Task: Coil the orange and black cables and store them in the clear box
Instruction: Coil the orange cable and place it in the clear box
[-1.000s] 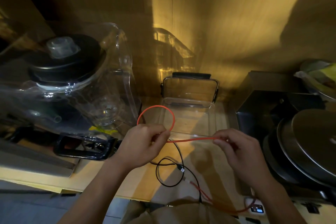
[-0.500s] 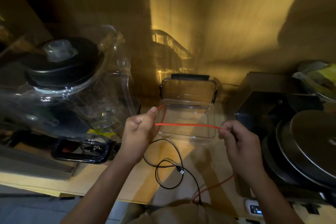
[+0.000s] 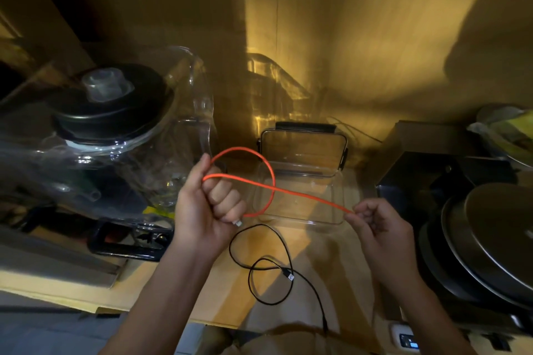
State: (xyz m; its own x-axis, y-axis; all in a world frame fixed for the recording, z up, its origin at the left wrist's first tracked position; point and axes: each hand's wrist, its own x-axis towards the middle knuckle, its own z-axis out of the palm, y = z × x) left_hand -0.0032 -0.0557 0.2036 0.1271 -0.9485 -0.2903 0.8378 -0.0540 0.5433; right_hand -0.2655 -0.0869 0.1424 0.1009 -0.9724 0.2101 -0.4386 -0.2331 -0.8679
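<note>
Fingers of the left hand [image 3: 212,207] are fisted around the orange cable [image 3: 271,179] – one loop arcs above the open clear box [image 3: 300,190] – while the right hand [image 3: 375,228] pinches its far stretch; the black cable [image 3: 268,271] lies loose on the desk [image 3: 184,294], just before the box

Home kitchen storage corner. Indicated by a clear blender jar with black lid [image 3: 106,101], stacked steel pot lids [image 3: 496,242], and a wooden counter [image 3: 178,288] backed by wood panelling [image 3: 360,37], dimly lit in warm light.
</note>
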